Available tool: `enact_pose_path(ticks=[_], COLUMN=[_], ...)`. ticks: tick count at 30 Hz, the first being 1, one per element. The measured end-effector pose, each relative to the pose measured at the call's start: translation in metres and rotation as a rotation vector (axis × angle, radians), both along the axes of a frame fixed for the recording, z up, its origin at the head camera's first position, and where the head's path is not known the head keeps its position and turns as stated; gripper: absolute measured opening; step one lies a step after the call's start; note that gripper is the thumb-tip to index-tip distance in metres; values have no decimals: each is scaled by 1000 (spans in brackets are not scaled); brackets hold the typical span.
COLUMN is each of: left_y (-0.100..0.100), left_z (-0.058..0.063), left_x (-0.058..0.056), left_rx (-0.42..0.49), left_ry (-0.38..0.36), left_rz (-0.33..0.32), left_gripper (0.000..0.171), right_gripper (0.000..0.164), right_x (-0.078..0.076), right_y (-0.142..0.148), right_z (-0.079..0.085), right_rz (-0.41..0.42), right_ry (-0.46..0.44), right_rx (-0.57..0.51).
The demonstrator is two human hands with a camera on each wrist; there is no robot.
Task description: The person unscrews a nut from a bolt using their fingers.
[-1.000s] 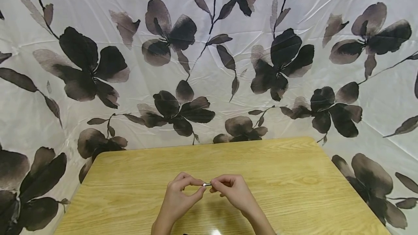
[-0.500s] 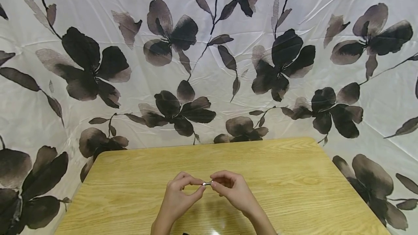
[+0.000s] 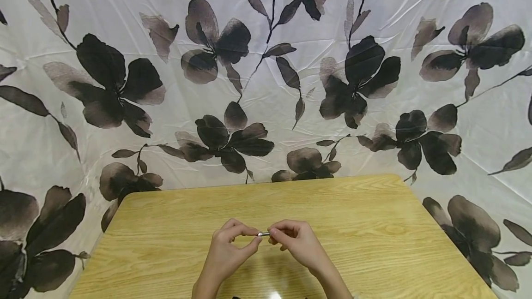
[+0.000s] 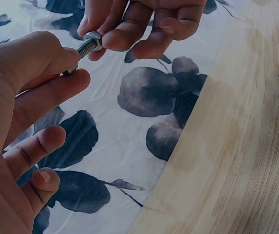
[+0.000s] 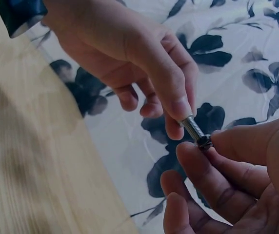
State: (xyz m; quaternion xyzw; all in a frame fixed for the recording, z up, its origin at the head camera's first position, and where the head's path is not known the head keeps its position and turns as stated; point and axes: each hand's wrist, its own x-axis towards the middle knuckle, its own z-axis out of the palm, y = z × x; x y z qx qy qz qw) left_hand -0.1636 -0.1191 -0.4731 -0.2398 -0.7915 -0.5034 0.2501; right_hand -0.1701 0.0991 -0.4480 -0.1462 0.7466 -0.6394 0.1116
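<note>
A small silver bolt (image 3: pixel 264 234) is held level between the two hands above the table, its thread clearly seen in both wrist views. The left hand (image 3: pixel 227 249) pinches its head end between thumb and index finger, the other fingers loosely bent. At the opposite end sits a hex nut (image 4: pixel 93 40), threaded onto the shank. The right hand (image 3: pixel 298 242) has thumb and index finger on either side of that nut (image 5: pixel 204 143), pinching it. Fingertips hide part of the bolt head.
A light wood-grain table (image 3: pixel 374 225) with rounded far corners lies under the hands. White cloth (image 3: pixel 299 105) with dark flower prints hangs behind and at both sides. A dark band (image 5: pixel 22 17) is on the left wrist.
The right fingers lifted and spread slightly half a second ago, then curled back in at the nut end. The left hand and the bolt stay nearly still.
</note>
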Motion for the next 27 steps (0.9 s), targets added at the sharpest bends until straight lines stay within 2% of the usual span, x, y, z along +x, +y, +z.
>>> enact_pose_path(ticks=[7,13,18,23,27], left_y=[-1,-1,-1,0,0], left_z=[0,0,0,0,0], left_x=[1,0,0,0,-1], left_rx=[-4,-5,-2,8,12], left_ry=[-6,-2,-8,-1,12], left_rz=[12,13,14,4,-9], left_gripper=[30,30,31,30,29], right_gripper=[23,21,25,27,25], right_x=[0,1,2,1,1], right_y=[-2,-2,-2,-1,1], right_z=[-1,0,1,2,2], right_rz=[5,4,-4,-39,-36], right_ry=[-3,46,73,31,2], right_rx=[-32,-42,-43,-17,29])
